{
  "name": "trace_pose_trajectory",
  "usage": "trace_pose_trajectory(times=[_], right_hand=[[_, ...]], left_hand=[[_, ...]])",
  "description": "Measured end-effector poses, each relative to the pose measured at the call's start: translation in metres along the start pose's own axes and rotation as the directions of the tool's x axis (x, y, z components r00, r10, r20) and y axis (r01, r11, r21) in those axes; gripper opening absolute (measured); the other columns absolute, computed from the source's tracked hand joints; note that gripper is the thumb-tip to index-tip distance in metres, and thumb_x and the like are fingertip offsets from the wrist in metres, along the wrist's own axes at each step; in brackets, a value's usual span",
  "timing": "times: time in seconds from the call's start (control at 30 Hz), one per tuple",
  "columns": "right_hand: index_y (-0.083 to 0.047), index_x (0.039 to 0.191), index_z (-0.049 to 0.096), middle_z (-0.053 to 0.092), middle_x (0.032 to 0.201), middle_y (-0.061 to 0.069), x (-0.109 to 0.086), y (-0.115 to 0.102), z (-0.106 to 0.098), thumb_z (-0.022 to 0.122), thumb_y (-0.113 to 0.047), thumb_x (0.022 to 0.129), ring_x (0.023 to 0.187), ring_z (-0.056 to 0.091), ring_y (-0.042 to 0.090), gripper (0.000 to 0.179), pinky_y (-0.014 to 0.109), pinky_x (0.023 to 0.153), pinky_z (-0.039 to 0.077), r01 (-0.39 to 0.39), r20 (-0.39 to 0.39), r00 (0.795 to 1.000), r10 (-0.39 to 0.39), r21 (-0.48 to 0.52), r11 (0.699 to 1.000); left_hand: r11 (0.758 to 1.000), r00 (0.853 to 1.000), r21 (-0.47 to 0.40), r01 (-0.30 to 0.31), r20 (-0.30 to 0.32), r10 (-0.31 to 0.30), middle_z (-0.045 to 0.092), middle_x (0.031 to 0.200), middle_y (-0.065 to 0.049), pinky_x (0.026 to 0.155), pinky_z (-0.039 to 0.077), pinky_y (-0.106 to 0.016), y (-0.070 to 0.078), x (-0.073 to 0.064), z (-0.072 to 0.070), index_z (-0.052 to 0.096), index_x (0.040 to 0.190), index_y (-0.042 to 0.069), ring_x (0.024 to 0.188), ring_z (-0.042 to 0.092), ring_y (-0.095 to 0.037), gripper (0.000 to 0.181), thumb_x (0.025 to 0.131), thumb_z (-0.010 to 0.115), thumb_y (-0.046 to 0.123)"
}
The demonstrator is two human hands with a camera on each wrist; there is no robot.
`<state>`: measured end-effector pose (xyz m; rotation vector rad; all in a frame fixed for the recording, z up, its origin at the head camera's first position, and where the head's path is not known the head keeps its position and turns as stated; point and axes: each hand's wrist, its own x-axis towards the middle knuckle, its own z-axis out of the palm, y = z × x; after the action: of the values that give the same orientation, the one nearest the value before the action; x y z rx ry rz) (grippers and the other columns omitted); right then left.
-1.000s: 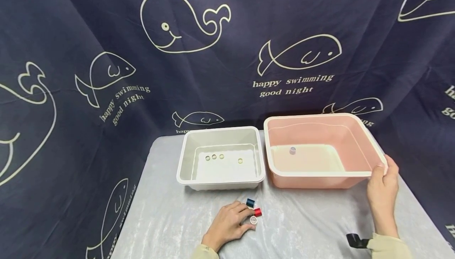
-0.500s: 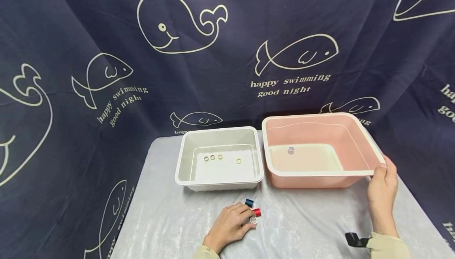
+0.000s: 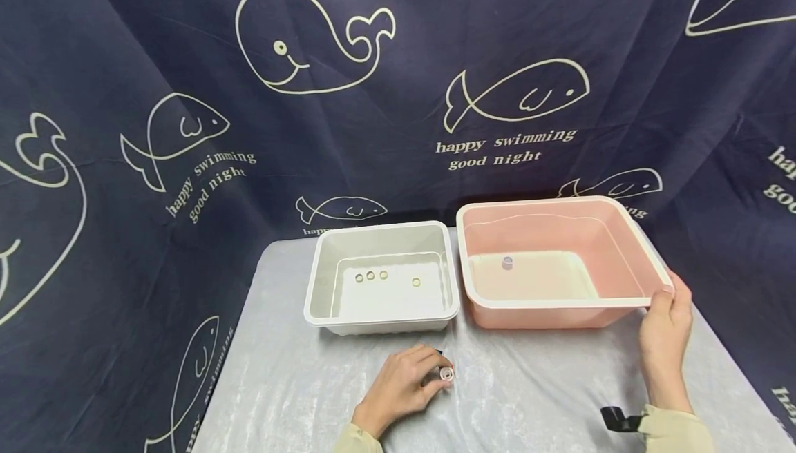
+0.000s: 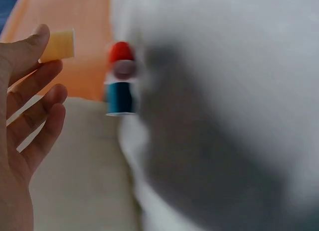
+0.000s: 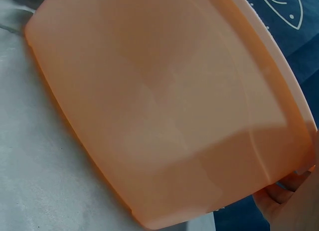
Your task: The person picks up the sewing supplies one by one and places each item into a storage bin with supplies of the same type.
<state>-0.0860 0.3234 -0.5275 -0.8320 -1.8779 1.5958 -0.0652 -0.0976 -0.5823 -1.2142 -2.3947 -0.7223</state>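
Observation:
My left hand [image 3: 401, 380] pinches a small yellow thread spool [image 4: 59, 46] between thumb and fingers, just above the table. Its pale round end faces up in the head view. A red spool [image 4: 121, 52] and a dark blue spool [image 4: 119, 98] lie beside that hand, mostly hidden by it in the head view. Between them a pale round end shows, too blurred to tell. My right hand [image 3: 668, 339] grips the near right corner of the pink basin's rim [image 3: 560, 304]. Inside that basin sits one pale violet spool [image 3: 507, 262].
Left of the pink basin stands a white basin [image 3: 382, 320] with several small yellowish spools [image 3: 370, 275] on its floor. Both basins stand near the back of the grey cloth-covered table [image 3: 280, 384]. A dark blue printed curtain [image 3: 398, 128] hangs behind and at the sides.
My left hand has taken up the pale-ended spool and shifted slightly, now covering most of the red and blue spools. The right hand keeps its grip on the basin.

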Motion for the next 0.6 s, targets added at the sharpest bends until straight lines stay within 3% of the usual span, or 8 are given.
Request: trace_pose_trajectory(times=[0.23, 0.6], right_hand=[[-0.025, 0.155, 0.047, 0.051, 0.155, 0.000, 0.001, 0.001, 0.000, 0.032, -0.027, 0.112, 0.132, 0.052, 0.006, 0.046, 0.009, 0.102, 0.038, -0.021, -0.004, 1.000, 0.021, 0.023, 1.000], [-0.024, 0.153, 0.049, 0.053, 0.151, -0.002, 0.001, -0.001, 0.001, 0.034, -0.026, 0.111, 0.132, 0.052, 0.008, 0.045, 0.007, 0.098, 0.039, -0.019, -0.002, 1.000, 0.020, 0.088, 0.996]], left_hand=[[0.993, 0.998, -0.108, -0.057, -0.037, 0.053, 0.072, 0.097, 0.013, 0.079, 0.051, -0.010, 0.008, 0.034, -0.028, 0.073, 0.103, 0.022, 0.086, 0.066, -0.002, 0.018, 0.090, 0.082, 0.029], [0.971, 0.995, -0.218, -0.101, -0.015, 0.100, 0.071, 0.099, 0.013, 0.082, 0.047, -0.006, 0.018, 0.084, -0.064, 0.073, 0.112, 0.020, 0.085, 0.064, 0.000, 0.015, 0.099, 0.073, 0.027]])
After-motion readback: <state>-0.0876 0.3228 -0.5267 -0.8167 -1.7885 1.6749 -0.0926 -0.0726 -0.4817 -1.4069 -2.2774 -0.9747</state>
